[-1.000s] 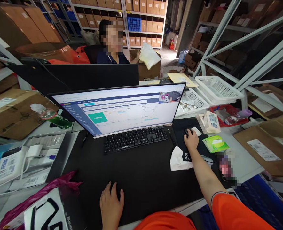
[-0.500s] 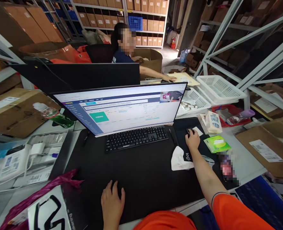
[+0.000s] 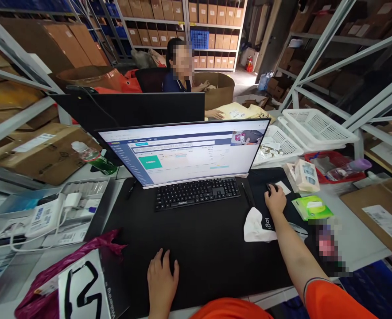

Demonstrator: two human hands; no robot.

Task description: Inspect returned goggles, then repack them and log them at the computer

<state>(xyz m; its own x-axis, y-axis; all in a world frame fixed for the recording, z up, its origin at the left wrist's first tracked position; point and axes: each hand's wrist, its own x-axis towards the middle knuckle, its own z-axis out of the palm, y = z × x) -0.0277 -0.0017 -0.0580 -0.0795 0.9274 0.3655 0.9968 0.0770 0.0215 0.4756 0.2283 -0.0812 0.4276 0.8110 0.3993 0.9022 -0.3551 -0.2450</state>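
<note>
My left hand (image 3: 163,277) lies flat on the black desk mat (image 3: 212,252), fingers slightly spread, holding nothing. To its left is a white and black box (image 3: 83,285) with a bold black shape on it, resting against a magenta plastic bag (image 3: 38,301). My right hand (image 3: 277,201) is curled over a black computer mouse (image 3: 273,188) on the mat's right side. Between the hands and the lit monitor (image 3: 185,161) sits a black keyboard (image 3: 197,195), touched by neither. A crumpled white cloth or tissue (image 3: 256,227) lies left of my right forearm.
A green tissue pack (image 3: 312,207), small white boxes (image 3: 302,176) and white baskets (image 3: 318,126) stand at the right. A grey tray (image 3: 99,208) of cables and a green-labelled bottle (image 3: 99,160) are at the left. Behind the monitors sits a co-worker (image 3: 176,75).
The camera view has swung slightly left, so everything sits further right. The co-worker's outstretched hand has drawn back to the left over the yellow packages. My hands keep their places.
</note>
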